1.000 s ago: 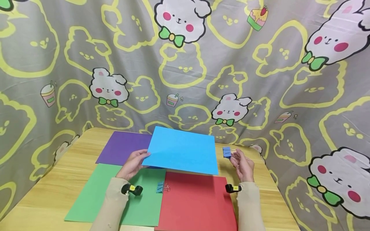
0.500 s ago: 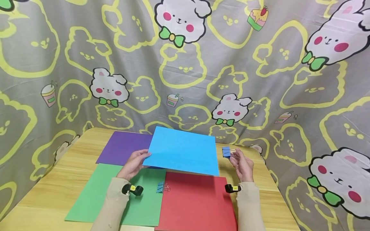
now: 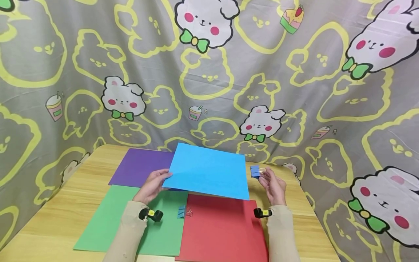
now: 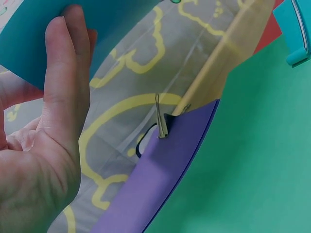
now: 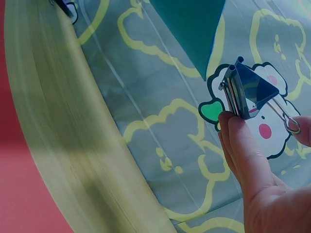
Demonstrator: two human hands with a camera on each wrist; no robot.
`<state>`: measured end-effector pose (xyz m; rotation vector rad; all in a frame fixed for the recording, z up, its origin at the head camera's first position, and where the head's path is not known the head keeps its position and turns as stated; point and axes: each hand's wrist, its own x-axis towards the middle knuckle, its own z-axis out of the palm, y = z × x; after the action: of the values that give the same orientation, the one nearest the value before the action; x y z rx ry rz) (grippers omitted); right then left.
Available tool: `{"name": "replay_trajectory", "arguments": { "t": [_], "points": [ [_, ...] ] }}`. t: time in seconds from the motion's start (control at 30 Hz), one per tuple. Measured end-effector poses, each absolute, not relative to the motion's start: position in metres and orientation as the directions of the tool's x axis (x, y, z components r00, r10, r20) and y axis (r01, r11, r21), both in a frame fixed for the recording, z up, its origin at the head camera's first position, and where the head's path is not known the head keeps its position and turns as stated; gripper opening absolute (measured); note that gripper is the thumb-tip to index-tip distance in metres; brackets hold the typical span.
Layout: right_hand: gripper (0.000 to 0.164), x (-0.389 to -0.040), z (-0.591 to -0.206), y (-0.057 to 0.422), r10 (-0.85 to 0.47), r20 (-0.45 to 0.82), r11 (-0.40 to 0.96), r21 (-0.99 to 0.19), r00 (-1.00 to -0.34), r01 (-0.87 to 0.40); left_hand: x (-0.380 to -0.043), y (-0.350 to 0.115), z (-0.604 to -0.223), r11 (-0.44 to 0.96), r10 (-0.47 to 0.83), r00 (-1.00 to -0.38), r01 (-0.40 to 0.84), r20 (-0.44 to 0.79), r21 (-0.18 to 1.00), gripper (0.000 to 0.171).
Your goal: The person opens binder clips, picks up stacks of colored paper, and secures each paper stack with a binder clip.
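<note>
My left hand (image 3: 153, 186) pinches the left edge of a bright blue sheet (image 3: 207, 171), thumb on top and fingers beneath. The sheet is held above the table, tilted, overlapping the purple sheet (image 3: 142, 165) from this angle. To its right, my right hand (image 3: 275, 186) holds a blue binder clip (image 3: 255, 171) by its wire handles, a small gap away from the sheet's right edge. In the right wrist view the binder clip (image 5: 248, 90) sits between thumb and fingers, below the sheet's corner (image 5: 194, 34).
A green sheet (image 3: 98, 222) and a red sheet (image 3: 224, 229) lie side by side on the wooden table (image 3: 52, 218). A light blue binder clip (image 3: 181, 211) is on the green sheet's right edge. Another clip (image 4: 164, 125) grips the purple sheet. A patterned curtain (image 3: 209, 109) hangs behind.
The blue sheet and left hand have shifted slightly right. The right hand has brought its binder clip slightly left, narrowing the gap to the sheet. Both grips look the same.
</note>
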<state>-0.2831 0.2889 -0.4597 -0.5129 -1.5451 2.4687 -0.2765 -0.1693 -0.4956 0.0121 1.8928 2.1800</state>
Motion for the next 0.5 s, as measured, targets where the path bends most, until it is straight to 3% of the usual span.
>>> {"name": "replay_trajectory", "arguments": {
  "t": [0.5],
  "points": [
    [0.028, -0.2840, -0.4618, 0.2805, 0.309, -0.182, -0.437, -0.899, -0.934, 0.031, -0.2778, -0.1656, -0.4978, -0.128, 0.208, -0.964, -0.192, -0.162, 0.973, 0.060]
  ]
}}
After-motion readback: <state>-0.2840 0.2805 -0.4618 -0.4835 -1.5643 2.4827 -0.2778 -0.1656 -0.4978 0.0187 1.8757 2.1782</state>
